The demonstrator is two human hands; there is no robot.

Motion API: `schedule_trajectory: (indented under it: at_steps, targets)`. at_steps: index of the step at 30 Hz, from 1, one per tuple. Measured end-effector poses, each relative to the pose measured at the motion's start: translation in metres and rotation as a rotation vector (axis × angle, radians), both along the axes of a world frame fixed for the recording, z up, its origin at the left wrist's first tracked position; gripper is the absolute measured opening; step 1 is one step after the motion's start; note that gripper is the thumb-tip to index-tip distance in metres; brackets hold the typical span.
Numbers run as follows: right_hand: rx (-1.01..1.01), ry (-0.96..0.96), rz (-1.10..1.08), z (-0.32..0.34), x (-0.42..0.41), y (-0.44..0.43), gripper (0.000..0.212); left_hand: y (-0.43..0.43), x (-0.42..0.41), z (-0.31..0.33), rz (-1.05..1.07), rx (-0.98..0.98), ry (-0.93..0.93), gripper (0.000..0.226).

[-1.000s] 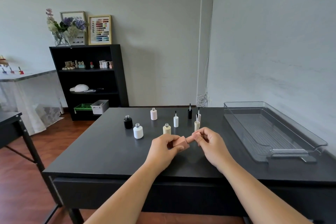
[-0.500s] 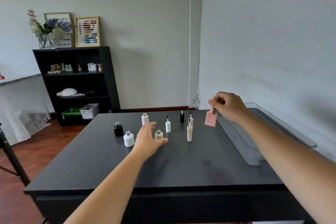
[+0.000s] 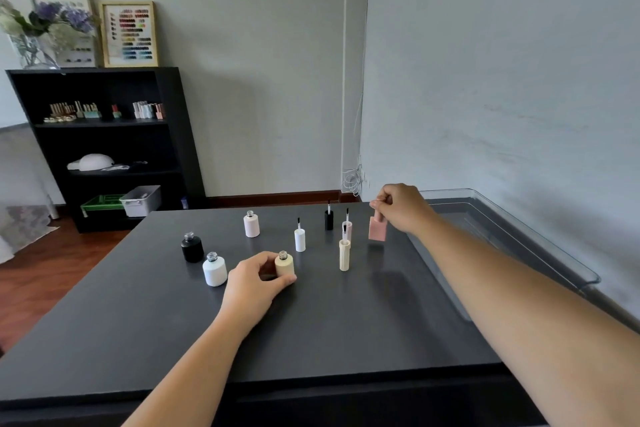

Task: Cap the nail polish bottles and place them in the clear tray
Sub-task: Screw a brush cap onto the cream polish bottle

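Note:
My right hand (image 3: 401, 206) pinches the cap of a capped pink bottle (image 3: 377, 228) and holds it in the air just left of the clear tray (image 3: 540, 246). On the dark table (image 3: 311, 329), my left hand (image 3: 254, 279) is wrapped around an uncapped beige bottle (image 3: 284, 263). Uncapped black (image 3: 192, 248), white (image 3: 214, 270) and pale pink (image 3: 251, 224) bottles stand to the left. Brush caps stand upright: white (image 3: 300, 239), black (image 3: 329, 218), pale pink (image 3: 347, 229) and beige (image 3: 344, 254).
A black shelf (image 3: 104, 146) with small bottles, a white lamp and bins stands at the back left, with flowers and frames on top. The tray lies along the right wall. Wooden floor shows at the left of the table.
My right hand carried the capped pink bottle up and to the right, toward the tray. My left hand let go of it, reached forward and closed around the beige bottle.

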State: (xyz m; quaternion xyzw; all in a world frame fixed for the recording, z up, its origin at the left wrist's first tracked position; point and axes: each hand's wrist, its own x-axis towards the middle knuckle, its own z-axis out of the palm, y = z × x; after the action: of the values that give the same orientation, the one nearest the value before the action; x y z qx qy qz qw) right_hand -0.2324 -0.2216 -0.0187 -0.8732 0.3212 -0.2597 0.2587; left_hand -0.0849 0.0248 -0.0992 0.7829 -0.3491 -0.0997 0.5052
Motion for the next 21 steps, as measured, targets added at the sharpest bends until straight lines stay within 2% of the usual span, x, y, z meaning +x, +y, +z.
schedule_trajectory:
  at_steps: [11,15,18,21]
  targets:
    - [-0.006,0.018,-0.072,-0.008,-0.003,-0.002,0.013,0.001,0.002,-0.002,-0.039,-0.031,0.02,0.029]
    - [-0.077,-0.13,-0.133,0.001,-0.008,0.018,0.014,0.0,0.001,0.001,-0.032,-0.035,0.006,0.03]
    - [-0.045,-0.252,-0.067,-0.008,-0.016,0.044,0.014,0.002,-0.002,0.001,-0.033,-0.05,0.008,0.032]
    - [0.048,-0.221,0.043,-0.031,-0.021,0.067,0.017,0.002,-0.004,0.002,-0.039,-0.043,0.007,0.03]
